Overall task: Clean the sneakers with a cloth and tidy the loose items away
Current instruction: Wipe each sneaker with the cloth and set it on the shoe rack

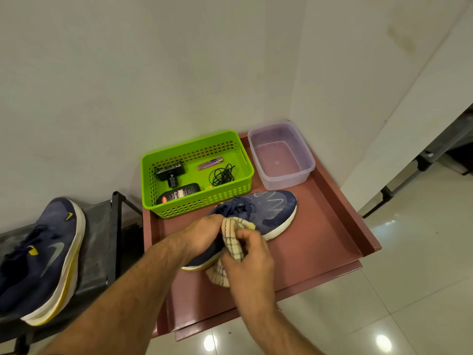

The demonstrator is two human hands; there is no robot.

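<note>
Right hand (pixel 247 262) has the checked cloth (pixel 231 242) bunched in its fingers, pressed against the sneaker (pixel 266 213) on the tray (pixel 332 234). Left hand (pixel 202 235) grips the shoe's collar just beside it. Cloth's floppy, so keep it wadded. The shoe looks light with a soft upper, so I'd brace it by the firmer heel or sole.
</note>
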